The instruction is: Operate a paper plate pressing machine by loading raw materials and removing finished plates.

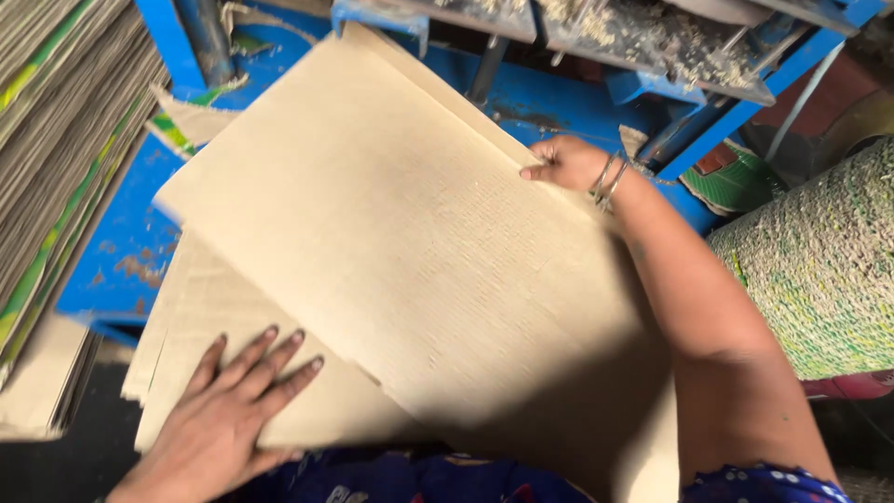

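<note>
A large brown corrugated cardboard sheet (410, 242) lies tilted across the middle of the head view, over a blue machine bed (121, 251). My right hand (566, 164), with thin bangles at the wrist, grips the sheet's far right edge. Under it lies a second cardboard sheet (200, 307), sticking out at the lower left. My left hand (223, 410) lies flat on that lower sheet, fingers spread, near its front edge.
A tall stack of cardboard sheets with green-printed edges (56, 158) stands at the left. A blue metal machine frame (652, 84) with shredded paper scraps runs along the top. A pile of sheet edges, green and white (819, 261), fills the right.
</note>
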